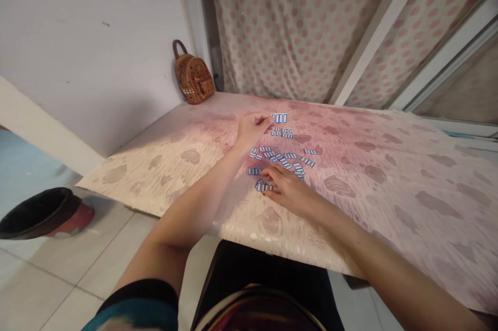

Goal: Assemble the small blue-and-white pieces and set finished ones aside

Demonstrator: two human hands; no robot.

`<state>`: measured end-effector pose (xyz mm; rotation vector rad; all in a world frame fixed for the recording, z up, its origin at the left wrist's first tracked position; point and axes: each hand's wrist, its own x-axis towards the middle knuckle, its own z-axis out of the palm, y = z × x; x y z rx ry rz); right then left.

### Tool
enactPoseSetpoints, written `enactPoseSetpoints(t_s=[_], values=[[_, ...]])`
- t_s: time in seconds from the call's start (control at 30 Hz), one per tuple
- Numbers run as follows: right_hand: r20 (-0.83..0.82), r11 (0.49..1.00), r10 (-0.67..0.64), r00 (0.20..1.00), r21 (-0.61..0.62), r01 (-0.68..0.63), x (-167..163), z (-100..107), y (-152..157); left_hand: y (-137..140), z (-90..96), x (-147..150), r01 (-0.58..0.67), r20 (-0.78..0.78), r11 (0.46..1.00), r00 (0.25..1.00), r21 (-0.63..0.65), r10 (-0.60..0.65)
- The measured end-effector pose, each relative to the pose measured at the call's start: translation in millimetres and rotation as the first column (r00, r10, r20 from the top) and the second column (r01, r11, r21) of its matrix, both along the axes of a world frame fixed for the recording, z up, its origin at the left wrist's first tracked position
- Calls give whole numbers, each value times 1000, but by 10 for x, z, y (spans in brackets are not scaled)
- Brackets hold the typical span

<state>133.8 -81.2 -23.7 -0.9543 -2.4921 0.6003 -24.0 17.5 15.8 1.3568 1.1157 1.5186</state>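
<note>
Small flat cards with blue and white bars (280, 159) lie scattered and partly overlapping on the patterned tablecloth. At the far side of the group, my left hand (252, 129) is closed, thumb and forefinger together at the left edge of a blue-and-white card (279, 118). Just below that card, several more sit in close rows (282, 133). My right hand (290, 189) rests low over the near cards, thumb and fingers apart. Beside its fingertips are a blue-barred card (254, 171) and a small cluster of cards (261, 185), partly covered by the hand.
A brown mini backpack (196, 79) stands at the table's back left corner against the wall. Behind the table hangs a dotted curtain (295, 25). A dark-rimmed bin (70, 217) is on the tiled floor at the left. The table's front edge runs close to my lap.
</note>
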Motion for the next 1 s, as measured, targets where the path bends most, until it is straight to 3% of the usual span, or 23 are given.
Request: enactPoseSetpoints(t_s=[0.73,1.0], values=[[103,998,-50,993,-18,52,-40,95,-107,-11,-43,29,19,-30,1000,999,11,-19],[73,994,-80,994,-73,86,141,148,78,-10,-30,16,17,-45,1000,999,15,-17]])
